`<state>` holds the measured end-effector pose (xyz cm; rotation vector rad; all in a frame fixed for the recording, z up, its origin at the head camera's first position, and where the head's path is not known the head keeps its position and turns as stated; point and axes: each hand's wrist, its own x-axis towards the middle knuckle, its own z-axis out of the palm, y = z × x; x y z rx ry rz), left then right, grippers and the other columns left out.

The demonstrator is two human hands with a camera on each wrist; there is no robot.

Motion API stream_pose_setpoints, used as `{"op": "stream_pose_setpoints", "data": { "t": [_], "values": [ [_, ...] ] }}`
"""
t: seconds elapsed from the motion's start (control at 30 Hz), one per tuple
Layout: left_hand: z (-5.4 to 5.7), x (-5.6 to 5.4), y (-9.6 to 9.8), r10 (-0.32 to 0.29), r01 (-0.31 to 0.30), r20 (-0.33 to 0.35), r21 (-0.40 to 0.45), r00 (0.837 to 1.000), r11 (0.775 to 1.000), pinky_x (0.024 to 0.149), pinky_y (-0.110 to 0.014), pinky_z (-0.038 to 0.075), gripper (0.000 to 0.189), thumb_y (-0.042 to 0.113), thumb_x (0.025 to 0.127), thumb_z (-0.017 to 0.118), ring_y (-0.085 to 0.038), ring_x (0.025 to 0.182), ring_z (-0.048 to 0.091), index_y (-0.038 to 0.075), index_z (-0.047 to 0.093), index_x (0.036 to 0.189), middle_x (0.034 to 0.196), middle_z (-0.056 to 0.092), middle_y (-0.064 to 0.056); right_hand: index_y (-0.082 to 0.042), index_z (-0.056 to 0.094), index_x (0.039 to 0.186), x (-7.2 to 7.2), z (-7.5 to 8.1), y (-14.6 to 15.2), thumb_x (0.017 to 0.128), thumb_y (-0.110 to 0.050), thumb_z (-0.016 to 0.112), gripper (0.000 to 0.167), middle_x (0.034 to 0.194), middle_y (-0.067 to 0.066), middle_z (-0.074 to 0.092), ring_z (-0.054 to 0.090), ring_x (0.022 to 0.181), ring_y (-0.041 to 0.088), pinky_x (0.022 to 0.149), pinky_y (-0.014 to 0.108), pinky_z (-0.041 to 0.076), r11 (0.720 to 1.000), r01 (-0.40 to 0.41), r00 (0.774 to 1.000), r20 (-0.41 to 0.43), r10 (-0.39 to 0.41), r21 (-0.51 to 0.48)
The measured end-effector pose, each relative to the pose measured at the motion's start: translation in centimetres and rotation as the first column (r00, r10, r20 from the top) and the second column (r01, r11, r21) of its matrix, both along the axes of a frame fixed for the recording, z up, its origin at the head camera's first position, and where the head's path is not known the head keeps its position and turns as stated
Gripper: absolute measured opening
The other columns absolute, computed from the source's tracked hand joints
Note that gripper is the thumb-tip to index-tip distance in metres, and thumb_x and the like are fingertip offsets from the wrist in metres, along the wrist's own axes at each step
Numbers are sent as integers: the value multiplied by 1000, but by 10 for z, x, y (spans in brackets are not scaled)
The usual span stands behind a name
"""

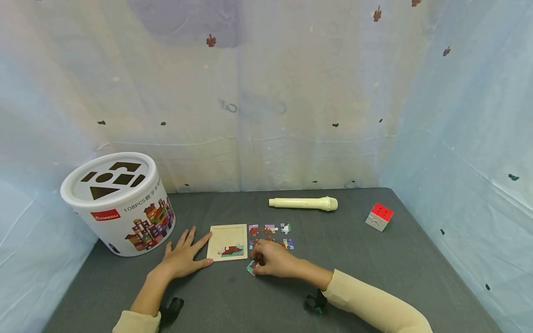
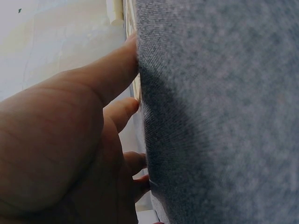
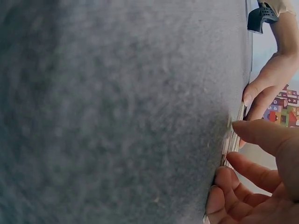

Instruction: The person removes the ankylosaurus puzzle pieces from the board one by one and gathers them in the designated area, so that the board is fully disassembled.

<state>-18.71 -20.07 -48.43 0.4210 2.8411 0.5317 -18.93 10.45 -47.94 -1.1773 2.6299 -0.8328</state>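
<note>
My left hand (image 1: 181,259) lies with fingers spread at the left side of a wooden puzzle board (image 1: 225,232), its thumb and index fingertip touching the edge. A few joined picture pieces (image 1: 232,250) fill the lower right of the board's recess. Just off the board's lower right corner, my right hand (image 1: 275,260) pinches a teal puzzle piece (image 1: 251,268) between thumb and fingers, low over the table; those fingers hide part of it. Loose puzzle pieces (image 1: 270,229) lie in rows to the right of the board, some partly covered by the right hand.
At the left stands a big white tub (image 1: 108,231) with shaped holes in its lid. A pale yellow toy microphone (image 1: 301,203) lies behind the pieces. A red and white cube (image 1: 379,217) is at the right on the grey table (image 1: 399,277). Plastic sheeting (image 1: 266,152) hangs behind.
</note>
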Motion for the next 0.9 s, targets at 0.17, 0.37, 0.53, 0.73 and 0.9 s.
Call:
{"op": "stream_pose_setpoints", "data": {
  "t": [0.17, 0.37, 0.53, 0.73, 0.9],
  "values": [
    [-1, 0, -1, 0, 0, 2, -2, 1000, 1000, 100, -83, 6, 88, 62, 89, 63, -56, 144, 10, 18, 32, 158, 159, 13, -34, -8, 70, 94, 1, -2, -1, 86, -16, 79, 14, 92, 1, 59, 56, 74, 6, 64, 14, 44, 1000, 3, 1000, -8, -3, -2],
    [-1, -1, -1, 1, -1, 5, 0, 1000, 1000, 100, -83, 6, 88, 63, 89, 63, -56, 144, 10, 17, 32, 158, 159, 13, -34, -10, 69, 99, 5, 0, -3, 82, -24, 85, 27, 95, -2, 56, 54, 75, 1, 63, 13, 43, 998, 24, 999, -41, -22, 49],
    [0, -1, 0, 1, -1, 3, -1, 1000, 1000, 100, -83, 7, 88, 62, 89, 63, -56, 144, 10, 17, 33, 158, 159, 14, -34, -8, 70, 104, 6, 4, -3, 85, -15, 81, 23, 96, -1, 55, 54, 77, 1, 65, 12, 44, 998, 13, 1000, -26, -11, 69],
    [0, -1, 0, -3, 3, -6, -6, 1000, 1000, 100, -83, 7, 88, 62, 89, 64, -56, 144, 11, 16, 33, 157, 158, 14, -35, -9, 73, 108, 3, 5, -1, 85, -11, 79, 24, 99, -2, 54, 51, 77, 2, 65, 13, 43, 996, -14, 1000, -8, 15, 87],
    [0, 0, -1, -4, 4, -4, -3, 1000, 1000, 100, -83, 7, 87, 61, 89, 64, -56, 144, 10, 16, 33, 157, 159, 14, -35, -10, 73, 110, 2, 4, 0, 85, -10, 78, 26, 99, -1, 53, 51, 76, 4, 63, 14, 42, 996, -20, 1000, 6, 19, 85]
  ]
}}
